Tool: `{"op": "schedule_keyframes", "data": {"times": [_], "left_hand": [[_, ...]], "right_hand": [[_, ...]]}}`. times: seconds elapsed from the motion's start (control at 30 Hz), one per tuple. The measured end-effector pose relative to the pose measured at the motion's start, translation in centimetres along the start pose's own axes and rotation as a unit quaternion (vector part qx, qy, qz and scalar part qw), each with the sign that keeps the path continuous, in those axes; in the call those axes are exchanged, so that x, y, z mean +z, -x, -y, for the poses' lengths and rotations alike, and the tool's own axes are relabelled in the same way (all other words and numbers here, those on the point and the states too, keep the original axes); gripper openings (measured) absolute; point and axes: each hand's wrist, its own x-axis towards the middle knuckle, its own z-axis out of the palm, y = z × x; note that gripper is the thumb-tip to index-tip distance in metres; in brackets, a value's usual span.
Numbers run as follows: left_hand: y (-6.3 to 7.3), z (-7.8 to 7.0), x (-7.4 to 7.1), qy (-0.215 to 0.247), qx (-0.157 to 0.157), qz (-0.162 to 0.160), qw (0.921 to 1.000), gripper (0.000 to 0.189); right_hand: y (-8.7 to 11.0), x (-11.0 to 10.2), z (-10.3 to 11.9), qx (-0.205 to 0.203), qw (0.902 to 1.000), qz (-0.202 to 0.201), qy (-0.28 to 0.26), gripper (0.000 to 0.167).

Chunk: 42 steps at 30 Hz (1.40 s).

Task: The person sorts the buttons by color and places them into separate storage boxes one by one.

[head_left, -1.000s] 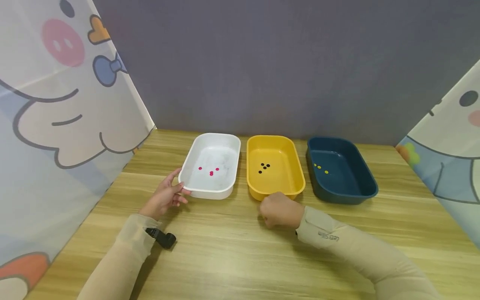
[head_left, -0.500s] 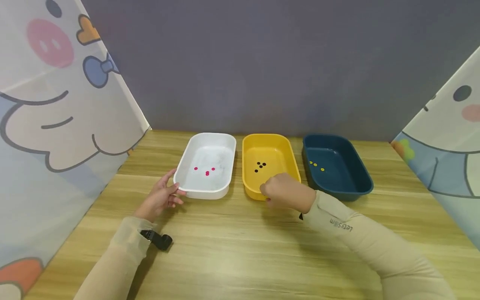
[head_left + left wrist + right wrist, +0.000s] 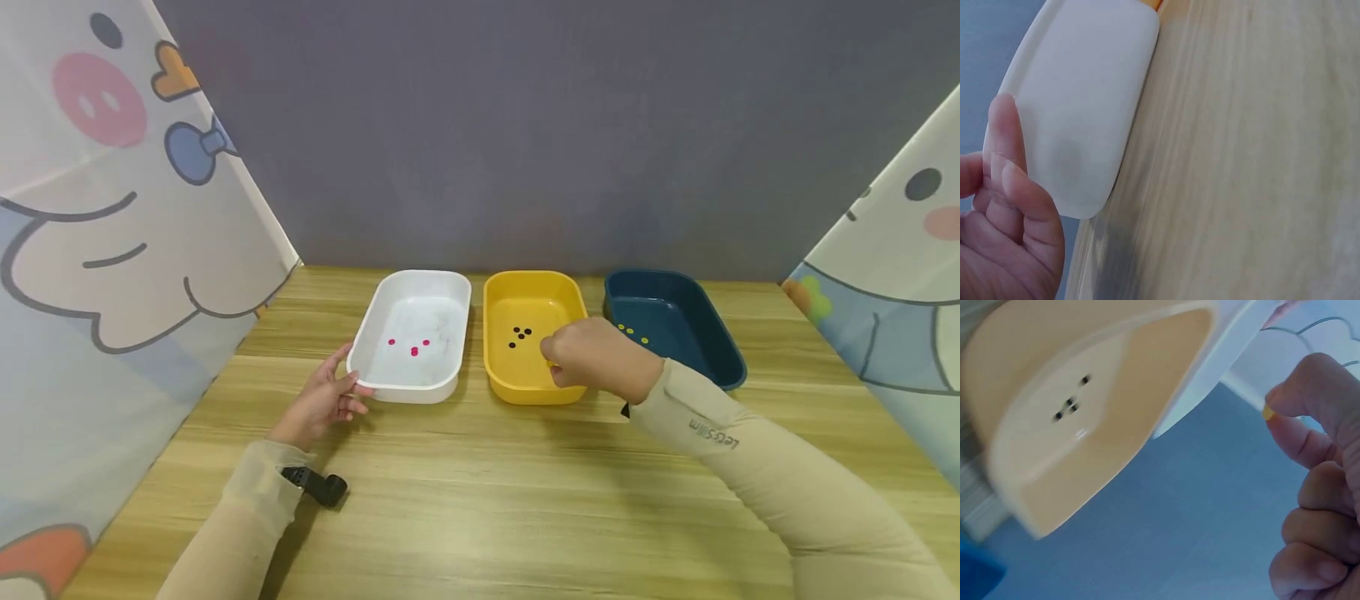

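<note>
At the near left corner of the white tray [image 3: 405, 395], my left hand [image 3: 318, 404] holds the rim, thumb at the top edge and fingers against the outer wall. The left wrist view shows these fingers [image 3: 1007, 128] along the tray's side. My right hand [image 3: 600, 354] is above the right side of the yellow tray [image 3: 498, 375]. Its thumb and index finger pinch a small yellow disc [image 3: 1267, 412], the other fingers curled in. Several small black discs [image 3: 521, 336] lie in the yellow tray. Several pink discs [image 3: 414, 350] lie in the white one.
To the right stands a dark blue tray [image 3: 708, 333] with several yellow discs [image 3: 632, 331] inside, partly behind my right hand. All three trays stand in a row on the wooden table [image 3: 450, 500], before a grey back panel [image 3: 465, 150]. Cartoon-printed cloths [image 3: 150, 250] flank both sides.
My right hand has moved from the near edge of the yellow tray up and rightward, over its right side. The left hand stays at the white tray. The head view has shifted slightly.
</note>
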Motion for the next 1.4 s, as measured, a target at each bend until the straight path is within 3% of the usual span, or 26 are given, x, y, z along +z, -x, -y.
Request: {"op": "schedule_keyframes", "data": {"times": [0.17,0.4,0.6,0.73,0.87,1.03,1.13,1.4], "left_hand": [[0.3,0.0,-0.1,0.013,-0.008,0.006,0.9999,0.063],[0.4,-0.1,0.0,0.042,-0.013,0.021,0.9988,0.063],[1.0,-0.1,-0.3,0.058,-0.016,0.021,0.9980,0.064],[0.8,0.2,-0.5,0.054,-0.001,0.036,0.9979,0.065],[0.5,0.5,-0.4,0.062,0.014,0.060,0.9962,0.066],[0.5,0.5,-0.1,0.055,-0.002,0.030,0.9980,0.064],[0.7,0.5,0.1,0.058,-0.012,0.020,0.9980,0.063],[0.8,0.2,0.5,0.041,-0.003,0.015,0.9990,0.063]], "right_hand": [[1.7,0.3,-2.5,0.050,0.9987,-0.001,-0.005,0.031],[6.2,-0.8,-6.3,0.148,0.9884,0.015,-0.030,0.007],[8.7,-0.8,-8.8,0.194,0.9778,0.038,-0.068,0.011],[9.8,-0.4,-10.3,0.192,0.9801,0.014,-0.046,0.013],[10.1,0.5,-11.5,0.161,0.9857,-0.045,-0.021,0.011],[9.3,1.8,-13.2,0.089,0.9838,-0.155,0.018,0.012],[8.6,2.4,-14.1,0.080,0.9766,-0.196,0.041,0.014],[7.5,3.6,-15.8,0.109,0.9695,-0.212,0.056,0.013]]}}
